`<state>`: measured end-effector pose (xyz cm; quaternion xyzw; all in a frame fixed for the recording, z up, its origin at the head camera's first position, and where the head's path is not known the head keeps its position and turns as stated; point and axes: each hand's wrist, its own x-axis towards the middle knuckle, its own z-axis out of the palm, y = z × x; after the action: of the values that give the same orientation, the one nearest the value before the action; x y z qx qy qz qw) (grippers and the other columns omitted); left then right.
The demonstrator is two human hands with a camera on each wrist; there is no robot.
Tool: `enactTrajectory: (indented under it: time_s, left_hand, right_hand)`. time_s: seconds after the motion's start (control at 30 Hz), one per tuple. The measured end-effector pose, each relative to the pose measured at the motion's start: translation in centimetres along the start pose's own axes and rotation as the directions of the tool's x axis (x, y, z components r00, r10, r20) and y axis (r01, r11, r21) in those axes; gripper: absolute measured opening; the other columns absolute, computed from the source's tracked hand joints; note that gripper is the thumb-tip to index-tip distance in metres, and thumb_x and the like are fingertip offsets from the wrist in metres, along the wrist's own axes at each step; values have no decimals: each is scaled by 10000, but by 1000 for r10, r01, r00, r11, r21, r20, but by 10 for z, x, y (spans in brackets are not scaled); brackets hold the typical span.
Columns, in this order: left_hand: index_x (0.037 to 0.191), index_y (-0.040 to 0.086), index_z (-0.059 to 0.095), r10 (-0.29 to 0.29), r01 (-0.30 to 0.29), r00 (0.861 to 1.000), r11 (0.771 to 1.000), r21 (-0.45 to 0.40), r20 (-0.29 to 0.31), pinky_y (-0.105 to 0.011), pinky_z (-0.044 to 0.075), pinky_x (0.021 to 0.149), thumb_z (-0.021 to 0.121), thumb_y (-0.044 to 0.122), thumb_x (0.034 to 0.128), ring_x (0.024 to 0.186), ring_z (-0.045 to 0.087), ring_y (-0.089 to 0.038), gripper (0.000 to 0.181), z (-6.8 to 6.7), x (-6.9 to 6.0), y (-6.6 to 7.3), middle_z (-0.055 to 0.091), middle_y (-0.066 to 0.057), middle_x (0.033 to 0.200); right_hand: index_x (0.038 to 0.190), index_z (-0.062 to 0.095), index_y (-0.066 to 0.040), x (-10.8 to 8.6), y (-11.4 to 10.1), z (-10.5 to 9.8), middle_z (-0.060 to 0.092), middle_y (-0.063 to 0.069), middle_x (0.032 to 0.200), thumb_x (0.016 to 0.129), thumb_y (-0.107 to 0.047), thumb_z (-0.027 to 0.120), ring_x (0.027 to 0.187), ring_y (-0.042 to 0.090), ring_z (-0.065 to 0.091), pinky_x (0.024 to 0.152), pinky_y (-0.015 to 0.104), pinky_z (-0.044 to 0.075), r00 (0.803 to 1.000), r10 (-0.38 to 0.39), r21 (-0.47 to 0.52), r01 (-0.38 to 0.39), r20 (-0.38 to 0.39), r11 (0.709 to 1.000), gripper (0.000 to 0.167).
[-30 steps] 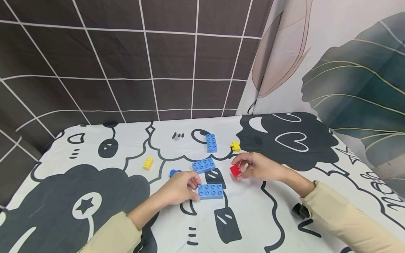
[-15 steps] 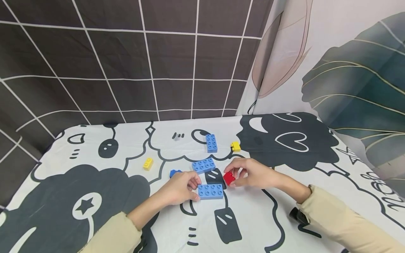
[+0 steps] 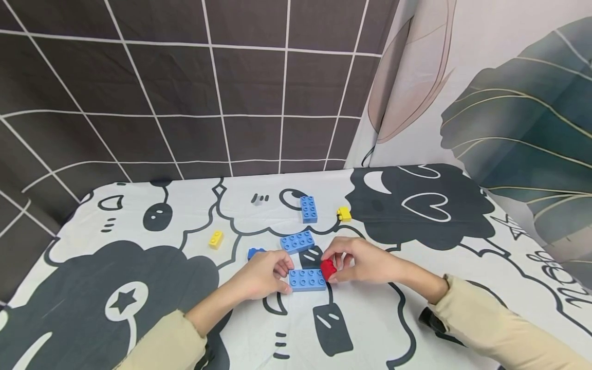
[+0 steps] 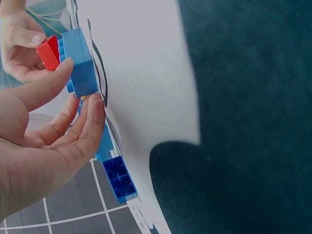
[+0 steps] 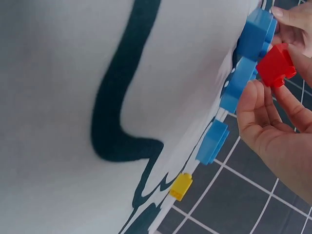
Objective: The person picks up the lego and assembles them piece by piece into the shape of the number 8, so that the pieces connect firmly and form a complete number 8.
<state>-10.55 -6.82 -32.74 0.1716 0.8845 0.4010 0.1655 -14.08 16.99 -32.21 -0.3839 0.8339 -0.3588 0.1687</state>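
Pinching the tilted red brick (image 3: 328,270) between thumb and fingers, the right hand (image 3: 363,261) has it at the right end of the nearest blue brick (image 3: 307,280) — contact unclear — whose long axis runs left-right; the left hand (image 3: 264,275) grips the opposite end.

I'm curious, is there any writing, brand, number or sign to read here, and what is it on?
No word, brand or number reads clearly.
Printed cloth, right edge: looped script, turned sideways, too unclear to quote.
Same cloth: a dark star in a circle and a heart outline, drawings without words.
Red brick, blue bricks, yellow bricks: no lettering can be made out.
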Motion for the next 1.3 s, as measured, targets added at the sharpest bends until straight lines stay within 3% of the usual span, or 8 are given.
enactTrajectory:
  time_s: [0.47, 1.3]
  left_hand:
    - [868, 25, 574, 5, -5, 1000, 1000, 5, 2, -291, 469, 734, 766, -26, 676, 768, 545, -161, 276, -1, 1, 1, 560, -18, 788]
    - [860, 29, 574, 17, -17, 1000, 1000, 13, -1, -280, 466, 718, 767, -21, 674, 761, 547, -157, 272, -2, 2, 0, 564, -15, 784]
  right_hand:
    - [981, 649, -22, 5, -6, 10, 548, -42, 845, 723, -91, 765, 710, 129, 514, 629, 231, 482, 996, -66, -54, 63, -55, 997, 291]
    - [915, 667, -43, 9, -8, 14, 532, -71, 782, 680, -134, 801, 671, 146, 509, 601, 229, 460, 993, -65, -34, 62, -94, 998, 285]
